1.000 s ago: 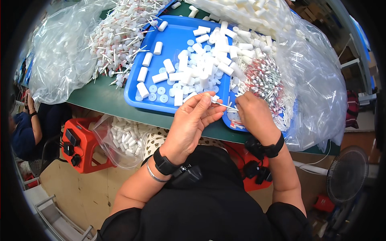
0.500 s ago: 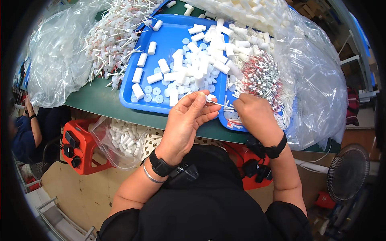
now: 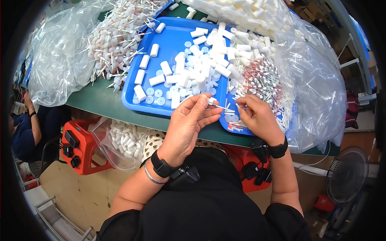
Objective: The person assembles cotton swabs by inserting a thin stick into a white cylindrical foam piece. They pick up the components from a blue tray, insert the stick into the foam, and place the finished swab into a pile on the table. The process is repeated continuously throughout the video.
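My left hand [image 3: 185, 126] is closed over the front edge of a blue tray [image 3: 169, 40], pinching a thin white stick [image 3: 218, 106] between thumb and fingers. The stick's free end points right. Close by on that side, my right hand [image 3: 259, 118] has its fingers curled together over a smaller blue tray [image 3: 230, 127]; whatever is at its fingertips is too small to make out. White cylinders [image 3: 165, 68] and translucent round discs [image 3: 158, 93] lie heaped in the larger tray. Thin pins with red parts [image 3: 263, 80] pile up beyond my right hand.
Stick-and-disc pieces [image 3: 114, 44] form a heap at the back left of the green table [image 3: 96, 98]. Clear plastic bags [image 3: 56, 60] flank the work area. A red stool [image 3: 82, 148] stands at left, a fan [image 3: 347, 172] at right. Another person's arm [image 3: 35, 124] shows far left.
My right hand has drawn back a little and turned, its fingertips now lifted from the small tray's contents. The left hand still holds the stick, almost in place. The view has shifted slightly.
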A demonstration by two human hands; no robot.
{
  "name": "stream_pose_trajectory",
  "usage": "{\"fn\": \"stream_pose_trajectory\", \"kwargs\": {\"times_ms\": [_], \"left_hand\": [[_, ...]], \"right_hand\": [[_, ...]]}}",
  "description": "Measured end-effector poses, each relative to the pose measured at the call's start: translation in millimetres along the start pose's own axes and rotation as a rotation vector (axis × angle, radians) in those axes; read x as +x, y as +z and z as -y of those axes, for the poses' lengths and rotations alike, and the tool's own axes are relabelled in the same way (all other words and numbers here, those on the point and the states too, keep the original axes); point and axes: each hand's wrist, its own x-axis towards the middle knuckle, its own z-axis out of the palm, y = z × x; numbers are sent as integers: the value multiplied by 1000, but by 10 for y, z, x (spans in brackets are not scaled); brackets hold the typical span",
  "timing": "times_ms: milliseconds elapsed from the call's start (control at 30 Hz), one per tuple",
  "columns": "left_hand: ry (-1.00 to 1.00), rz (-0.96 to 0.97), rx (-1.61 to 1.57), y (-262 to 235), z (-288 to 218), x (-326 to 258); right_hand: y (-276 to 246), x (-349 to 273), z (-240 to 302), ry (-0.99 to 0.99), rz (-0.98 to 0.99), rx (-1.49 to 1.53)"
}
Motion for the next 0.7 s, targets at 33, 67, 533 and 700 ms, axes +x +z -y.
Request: {"fn": "stream_pose_trajectory", "kwargs": {"times_ms": [33,67,533,700], "left_hand": [[3,-1,-2,3,1,1],[6,-2,-3,6,2,2],[35,-5,3,35,111,20],[49,-4,1,28,129,12]], "right_hand": [[-15,-5,6,-5,-2,8],[-40,-5,35,23,18,5],[-75,-77,266,-58,-18,99],[-41,-66,261,-162,-97,86]]}}
